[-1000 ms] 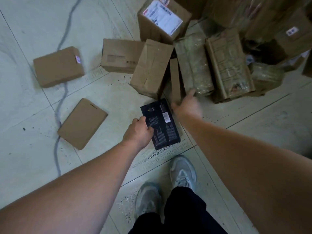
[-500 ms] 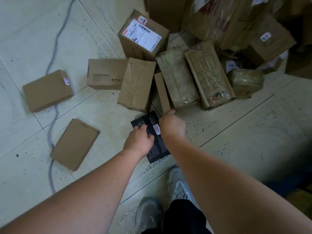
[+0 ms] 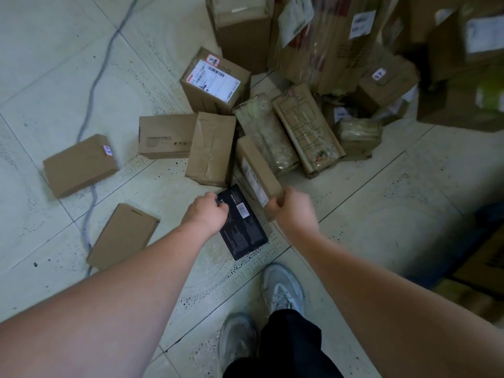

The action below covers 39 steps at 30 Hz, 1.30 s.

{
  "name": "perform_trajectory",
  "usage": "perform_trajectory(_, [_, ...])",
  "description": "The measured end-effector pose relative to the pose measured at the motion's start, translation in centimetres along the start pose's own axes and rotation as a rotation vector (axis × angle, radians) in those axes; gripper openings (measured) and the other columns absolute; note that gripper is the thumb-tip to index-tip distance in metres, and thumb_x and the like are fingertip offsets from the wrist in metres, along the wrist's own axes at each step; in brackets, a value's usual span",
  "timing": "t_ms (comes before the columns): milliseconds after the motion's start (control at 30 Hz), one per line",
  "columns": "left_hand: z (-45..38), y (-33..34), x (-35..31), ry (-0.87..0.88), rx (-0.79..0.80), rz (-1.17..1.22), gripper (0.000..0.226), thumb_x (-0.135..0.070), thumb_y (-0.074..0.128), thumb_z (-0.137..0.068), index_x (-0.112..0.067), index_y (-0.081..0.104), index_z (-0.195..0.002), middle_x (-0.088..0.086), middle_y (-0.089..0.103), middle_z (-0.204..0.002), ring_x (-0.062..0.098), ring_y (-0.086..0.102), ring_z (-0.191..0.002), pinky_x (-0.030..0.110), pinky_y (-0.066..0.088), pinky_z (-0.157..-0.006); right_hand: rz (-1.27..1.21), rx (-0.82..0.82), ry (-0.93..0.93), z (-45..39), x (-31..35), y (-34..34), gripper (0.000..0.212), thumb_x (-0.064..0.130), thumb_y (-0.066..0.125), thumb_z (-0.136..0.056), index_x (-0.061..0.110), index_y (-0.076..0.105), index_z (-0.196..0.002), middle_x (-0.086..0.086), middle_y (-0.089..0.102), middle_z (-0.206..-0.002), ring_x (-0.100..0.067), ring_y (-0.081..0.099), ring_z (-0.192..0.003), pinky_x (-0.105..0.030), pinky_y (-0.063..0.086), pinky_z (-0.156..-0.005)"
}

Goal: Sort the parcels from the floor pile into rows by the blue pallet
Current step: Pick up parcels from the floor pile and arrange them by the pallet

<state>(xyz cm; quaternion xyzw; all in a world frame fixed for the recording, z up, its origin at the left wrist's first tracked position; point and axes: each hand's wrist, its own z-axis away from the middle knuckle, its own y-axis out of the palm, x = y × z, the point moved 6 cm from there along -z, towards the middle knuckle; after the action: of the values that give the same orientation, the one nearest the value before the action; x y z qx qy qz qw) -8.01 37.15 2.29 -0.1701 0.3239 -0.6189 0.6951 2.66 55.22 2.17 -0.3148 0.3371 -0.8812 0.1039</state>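
Your right hand (image 3: 293, 210) clasps the slim, stiff cardboard parcel's (image 3: 256, 170) near end, your left hand (image 3: 208, 214) pinching the light black box (image 3: 242, 227).

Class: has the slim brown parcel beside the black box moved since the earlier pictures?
Yes. The right hand grips the slim brown parcel, drawing it out from the crumpled parcel toward the person.

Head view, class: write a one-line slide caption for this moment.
Left hand holds a black box while right hand grips a slim cardboard parcel at the floor pile's edge.
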Motion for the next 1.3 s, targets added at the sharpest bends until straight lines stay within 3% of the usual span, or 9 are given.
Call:
perform_trajectory(167, [7.1, -2.8, -5.6, -0.018, -0.028, 0.124, 0.048, -0.030, 0.042, -0.100, -0.010, 0.041, -0.143, 0.017, 0.051, -0.140, 0.035, 0.052, -0.122, 0.034, 0.042, -0.093, -0.028, -0.059, -0.009, 8.9, -2.0, -9.4, 0.015, 0.032, 0.049, -0.099, 0.017, 0.053, -0.098, 0.004, 0.063, -0.081, -0.009, 0.063, -0.067, -0.031, 0.059, -0.057])
perform_trajectory(267, [12.7, -3.9, -10.6, 0.024, -0.063, 0.199, 0.052, -0.034, 0.039, -0.102, -0.026, 0.029, -0.152, 0.014, 0.047, -0.142, 0.031, 0.056, -0.110, 0.032, 0.044, -0.079, -0.103, -0.180, 0.067, 15.6, -5.4, -15.7, 0.017, 0.036, 0.044, -0.100, 0.023, 0.053, -0.105, 0.006, 0.064, -0.086, -0.006, 0.063, -0.072, -0.033, 0.058, -0.065])
perform_trajectory(333, [16.5, -3.6, -13.9, 0.057, -0.056, 0.225, 0.051, -0.038, 0.038, -0.101, -0.034, 0.030, -0.151, 0.013, 0.044, -0.147, 0.034, 0.053, -0.120, 0.037, 0.046, -0.092, -0.176, -0.279, 0.110, 20.5, -8.4, -19.3, 0.026, 0.038, 0.040, -0.101, 0.028, 0.050, -0.124, 0.005, 0.068, -0.097, -0.011, 0.065, -0.083, -0.035, 0.057, -0.072])
perform_trajectory(400, [20.5, -1.5, -17.7, 0.085, 0.021, 0.270, 0.047, -0.040, 0.040, -0.101, -0.035, 0.037, -0.148, 0.012, 0.048, -0.145, 0.037, 0.051, -0.125, 0.045, 0.046, -0.102, -0.274, -0.344, 0.153, 25.5, -11.9, -22.1, 0.032, 0.035, 0.039, -0.103, 0.032, 0.050, -0.133, 0.006, 0.069, -0.106, -0.012, 0.064, -0.093, -0.028, 0.050, -0.077])
perform_trajectory(567, [31.2, 8.1, -26.3, 0.141, 0.303, 0.481, 0.030, -0.027, 0.050, -0.101, -0.029, 0.052, -0.131, 0.005, 0.056, -0.120, 0.023, 0.059, -0.091, 0.039, 0.054, -0.081, -0.549, -0.525, 0.271, 36.0, -21.0, -25.2, 0.029, 0.025, 0.038, -0.105, 0.031, 0.062, -0.120, 0.018, 0.066, -0.097, 0.008, 0.059, -0.087, -0.013, 0.043, -0.073])
perform_trajectory(700, [36.6, 17.5, -29.7, 0.317, 0.410, 0.266, 0.030, -0.008, 0.064, -0.091, -0.018, 0.058, -0.118, 0.007, 0.063, -0.112, 0.019, 0.060, -0.085, 0.032, 0.050, -0.071, -0.827, -0.554, 0.403, 40.9, -30.2, -22.2, 0.028, 0.037, 0.044, -0.102, 0.040, 0.059, -0.126, 0.018, 0.065, -0.115, 0.002, 0.060, -0.105, -0.033, 0.054, -0.090])
perform_trajectory(867, [40.1, 27.8, -31.3, 0.552, 0.382, -0.067, 0.050, -0.010, 0.065, -0.079, -0.011, 0.058, -0.129, 0.014, 0.065, -0.117, 0.033, 0.064, -0.105, 0.040, 0.053, -0.092, -1.045, -0.622, 0.566, 46.1, -40.8, -16.9, 0.037, 0.024, 0.047, -0.103, 0.029, 0.048, -0.140, 0.002, 0.061, -0.126, -0.017, 0.062, -0.111, -0.036, 0.057, -0.090])
perform_trajectory(1033, [42.6, 34.5, -29.8, 0.857, 0.243, -0.910, 0.056, -0.023, 0.049, -0.092, -0.023, 0.038, -0.147, 0.011, 0.041, -0.142, 0.034, 0.041, -0.124, 0.044, 0.043, -0.101, -0.914, -0.707, 0.758, 48.3, -50.7, -13.9, 0.036, 0.022, 0.039, -0.104, 0.026, 0.045, -0.140, -0.003, 0.059, -0.126, -0.022, 0.061, -0.106, -0.048, 0.054, -0.092])
perform_trajectory(1300, [38.7, 39.4, -28.4, 0.871, 0.191, -1.021, 0.062, -0.027, 0.047, -0.092, -0.025, 0.028, -0.151, 0.013, 0.033, -0.145, 0.036, 0.040, -0.128, 0.048, 0.044, -0.102, -1.121, -0.586, 0.820, 40.2, -55.9, -9.1, 0.046, 0.019, 0.038, -0.104, 0.028, 0.038, -0.149, -0.005, 0.057, -0.132, -0.028, 0.060, -0.111, -0.049, 0.052, -0.096])
